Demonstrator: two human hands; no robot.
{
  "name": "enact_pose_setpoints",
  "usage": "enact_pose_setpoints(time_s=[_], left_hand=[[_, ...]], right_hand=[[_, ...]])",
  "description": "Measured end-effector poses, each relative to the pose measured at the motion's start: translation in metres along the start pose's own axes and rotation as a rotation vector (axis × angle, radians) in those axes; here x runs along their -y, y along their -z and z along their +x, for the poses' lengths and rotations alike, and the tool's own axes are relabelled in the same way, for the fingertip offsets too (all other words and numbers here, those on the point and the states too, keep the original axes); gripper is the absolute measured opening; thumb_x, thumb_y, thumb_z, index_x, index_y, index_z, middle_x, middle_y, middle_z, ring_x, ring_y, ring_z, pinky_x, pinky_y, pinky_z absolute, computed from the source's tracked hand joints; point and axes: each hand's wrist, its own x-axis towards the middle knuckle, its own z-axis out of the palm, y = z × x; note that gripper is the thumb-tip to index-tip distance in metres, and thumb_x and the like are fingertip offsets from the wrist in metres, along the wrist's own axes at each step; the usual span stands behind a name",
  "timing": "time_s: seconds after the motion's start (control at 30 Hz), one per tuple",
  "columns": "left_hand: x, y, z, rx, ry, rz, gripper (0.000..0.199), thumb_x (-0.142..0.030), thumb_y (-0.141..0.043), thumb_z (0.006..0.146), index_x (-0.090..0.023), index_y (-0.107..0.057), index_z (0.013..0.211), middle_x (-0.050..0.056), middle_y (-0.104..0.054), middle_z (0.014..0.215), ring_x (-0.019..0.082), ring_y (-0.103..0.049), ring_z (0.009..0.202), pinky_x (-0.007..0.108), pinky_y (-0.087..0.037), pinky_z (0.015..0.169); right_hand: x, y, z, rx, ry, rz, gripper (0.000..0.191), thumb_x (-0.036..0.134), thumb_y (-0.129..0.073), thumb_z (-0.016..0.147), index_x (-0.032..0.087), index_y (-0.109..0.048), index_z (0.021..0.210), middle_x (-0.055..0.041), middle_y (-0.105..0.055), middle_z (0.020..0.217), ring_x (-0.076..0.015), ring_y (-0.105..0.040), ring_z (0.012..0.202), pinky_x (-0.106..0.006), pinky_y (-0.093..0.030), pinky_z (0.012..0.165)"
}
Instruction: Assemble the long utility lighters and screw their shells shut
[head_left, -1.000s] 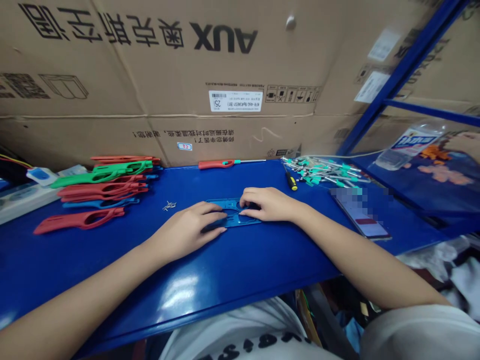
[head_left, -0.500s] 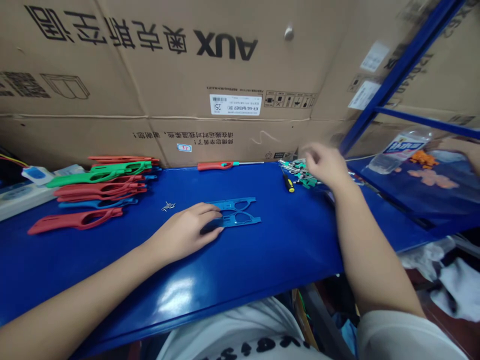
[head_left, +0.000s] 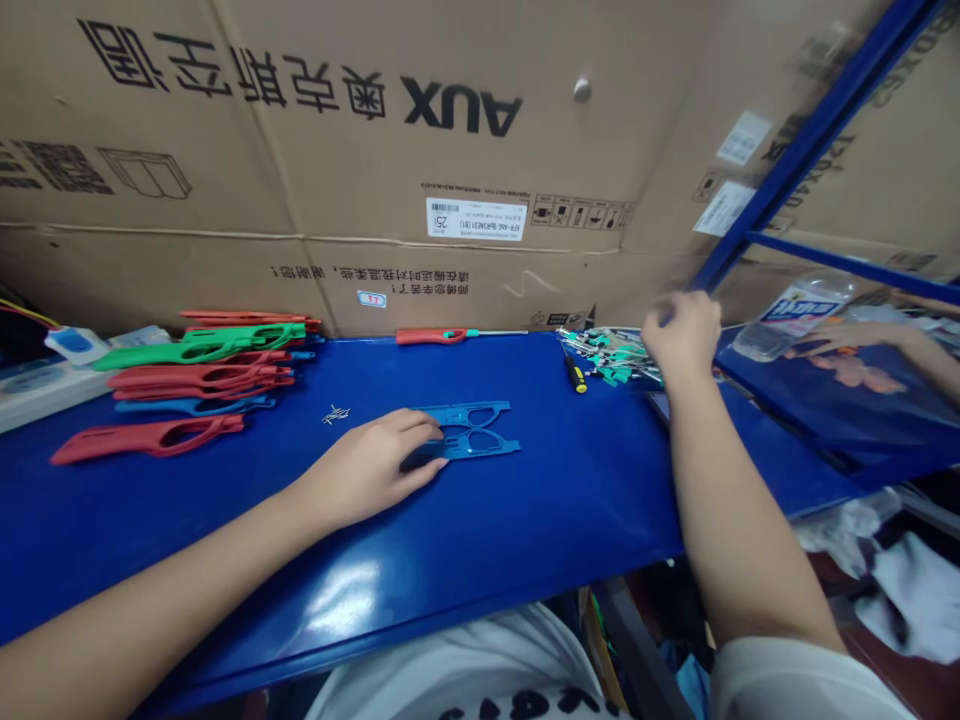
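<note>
My left hand (head_left: 386, 450) lies over two blue plastic lighter casing halves (head_left: 480, 441) side by side on the blue table, thumb at the near edge and fingers across the top, covering their left ends. Raised at the right, my right hand (head_left: 684, 335) has its fingers curled together and slightly blurred; what they hold, if anything, is hidden. Just left of it spreads a pile of small green-and-metal lighter parts (head_left: 611, 352). A yellow-and-black screwdriver (head_left: 576, 375) lies at that pile's edge. Small metal screws or pins (head_left: 335, 413) sit beyond my left wrist.
Red, green and blue casings (head_left: 199, 380) are stacked at the left by a white power strip (head_left: 45, 395). A red lighter (head_left: 431, 337) lies along the cardboard wall (head_left: 337, 200). Past the blue frame (head_left: 795, 150), another person's hand (head_left: 847, 340) is near orange pieces and a plastic bottle (head_left: 795, 315).
My right hand has moved right, off the green-and-metal parts, uncovering more of the pile. My left hand stays on the blue casings. The other person's hand has come further into view.
</note>
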Motion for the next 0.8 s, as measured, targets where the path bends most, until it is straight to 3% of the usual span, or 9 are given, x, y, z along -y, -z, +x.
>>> enact_pose_setpoints(time_s=[0.17, 0.37, 0.5, 0.7, 0.8], left_hand=[[-0.001, 0.001, -0.001, -0.002, 0.001, -0.011, 0.028, -0.039, -0.052, 0.098, -0.02, -0.067, 0.112, 0.009, -0.069, 0.115, 0.026, -0.065, 0.108, 0.042, -0.055, 0.096], [-0.001, 0.002, -0.001, 0.018, 0.017, -0.006, 0.029, -0.039, -0.051, 0.099, -0.019, -0.066, 0.113, 0.009, -0.068, 0.115, 0.026, -0.065, 0.108, 0.042, -0.055, 0.095], [-0.002, 0.003, -0.001, 0.023, 0.021, -0.007, 0.029, -0.039, -0.051, 0.099, -0.019, -0.066, 0.114, 0.009, -0.068, 0.115, 0.026, -0.066, 0.107, 0.042, -0.055, 0.095], [-0.005, 0.004, -0.001, 0.019, 0.025, -0.002, 0.028, -0.038, -0.052, 0.098, -0.019, -0.066, 0.114, 0.009, -0.068, 0.116, 0.026, -0.066, 0.108, 0.042, -0.055, 0.094], [-0.005, 0.004, -0.001, 0.021, 0.029, -0.002, 0.028, -0.037, -0.052, 0.098, -0.019, -0.066, 0.113, 0.01, -0.068, 0.116, 0.027, -0.066, 0.108, 0.042, -0.055, 0.094]], right_hand=[[-0.003, -0.009, -0.003, 0.197, -0.185, -0.094, 0.04, 0.025, -0.048, 0.088, 0.016, -0.061, 0.126, -0.0211, -0.046, 0.14, -0.038, -0.04, 0.129, -0.051, -0.036, 0.101], [-0.016, -0.031, 0.004, 0.397, -0.212, -0.091, 0.039, 0.02, -0.056, 0.079, 0.016, -0.064, 0.118, -0.0229, -0.048, 0.138, -0.0423, -0.04, 0.129, -0.06, -0.03, 0.103], [-0.022, -0.036, 0.006, 0.421, -0.188, -0.067, 0.036, 0.024, -0.058, 0.079, 0.014, -0.063, 0.114, -0.0277, -0.048, 0.138, -0.0446, -0.039, 0.128, -0.063, -0.028, 0.1], [-0.024, -0.044, 0.009, 0.348, -0.166, -0.054, 0.028, 0.027, -0.06, 0.08, 0.014, -0.059, 0.105, -0.0321, -0.052, 0.124, -0.0455, -0.041, 0.121, -0.066, -0.029, 0.093], [-0.026, -0.047, 0.011, 0.335, -0.01, 0.019, 0.027, 0.034, -0.059, 0.084, 0.014, -0.057, 0.102, -0.0306, -0.055, 0.113, -0.0438, -0.044, 0.117, -0.065, -0.03, 0.092]])
